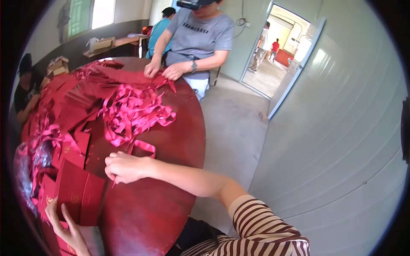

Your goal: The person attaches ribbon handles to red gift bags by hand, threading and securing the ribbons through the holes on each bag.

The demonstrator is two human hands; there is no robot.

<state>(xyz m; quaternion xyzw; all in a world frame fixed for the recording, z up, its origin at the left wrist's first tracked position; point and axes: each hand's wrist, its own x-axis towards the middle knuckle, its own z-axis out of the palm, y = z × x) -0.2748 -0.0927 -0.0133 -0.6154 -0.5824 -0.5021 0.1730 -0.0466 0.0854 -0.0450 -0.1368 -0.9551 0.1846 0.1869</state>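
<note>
Striped sleeve [260, 217] leads to right hand [128, 167] pinching ribbon [145, 146].

Dark capitals [195, 28] cross a grey T-shirt [198, 45]; a red folder [79, 187] bears an illegible gold mark [75, 198].

Can pass low over bare red tabletop [145, 213] between left hand [64, 226] and right rim, also up bare strip beside pink ribbon heap [134, 113]; cut across by right forearm [183, 174], spanning that rim; blocked on left by red folders [77, 192] and clear plastic [23, 170], ahead by ribbon loop [146, 146] just past right hand [128, 167], then heap, farther off by co-worker's hands [176, 71]
</note>
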